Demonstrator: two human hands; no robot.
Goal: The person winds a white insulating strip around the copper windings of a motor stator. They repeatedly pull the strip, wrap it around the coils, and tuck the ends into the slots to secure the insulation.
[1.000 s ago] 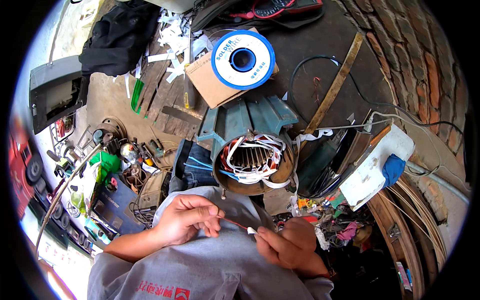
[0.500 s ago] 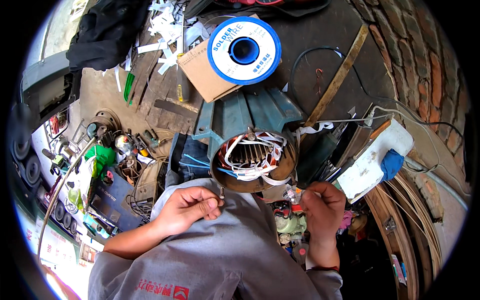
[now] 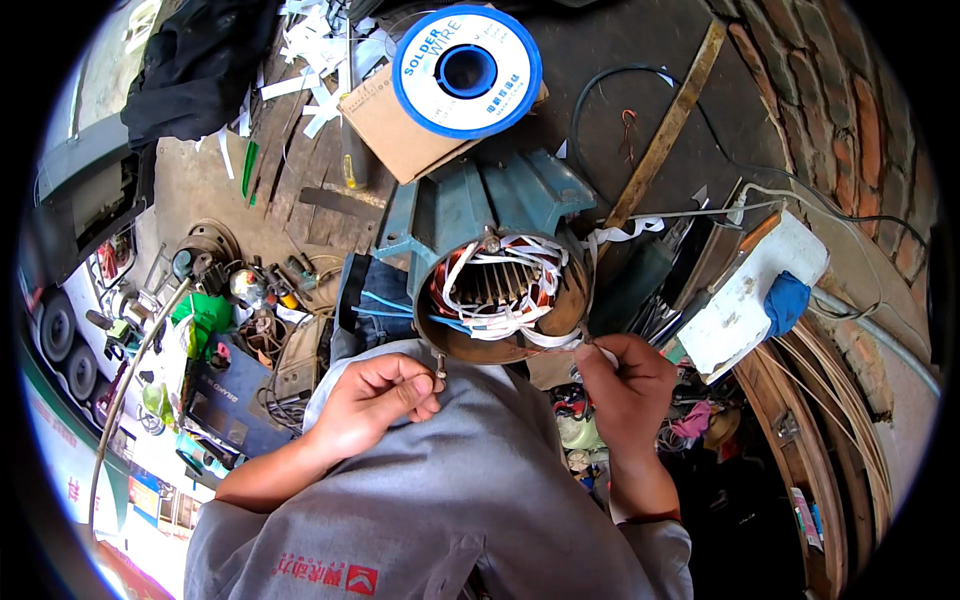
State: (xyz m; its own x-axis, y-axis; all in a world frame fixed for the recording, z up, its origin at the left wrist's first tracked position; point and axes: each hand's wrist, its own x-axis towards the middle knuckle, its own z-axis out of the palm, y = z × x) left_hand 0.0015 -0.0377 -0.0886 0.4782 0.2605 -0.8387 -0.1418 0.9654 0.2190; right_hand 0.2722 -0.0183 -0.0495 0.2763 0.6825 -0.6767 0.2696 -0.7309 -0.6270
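In front of me lies a blue-green motor housing (image 3: 480,200) with its round opening toward me. Inside it, copper windings (image 3: 545,285) are wrapped with white sleeving and lacing (image 3: 510,325). Blue lead wires (image 3: 385,305) stick out to the left. Below the rim, my left hand (image 3: 385,400) pinches a small metal bolt-like piece (image 3: 441,368) between thumb and fingers. My right hand (image 3: 630,385) is closed at the lower right of the rim. A thin copper-coloured wire (image 3: 550,350) runs along the rim to its fingertips; the wire's other end is unclear.
Behind the housing, a blue-and-white solder wire spool (image 3: 515,95) rests on a cardboard box (image 3: 385,125). White paper strips (image 3: 320,60) and a screwdriver (image 3: 353,165) lie beyond. A wooden strip (image 3: 670,120), a white board (image 3: 745,300) with a blue cloth (image 3: 787,303), and cluttered tools surround the work.
My right hand has moved left and up to the housing's rim, and the thin wire now shows at its fingertips. My left hand keeps its pinch. The whole view has shifted slightly.
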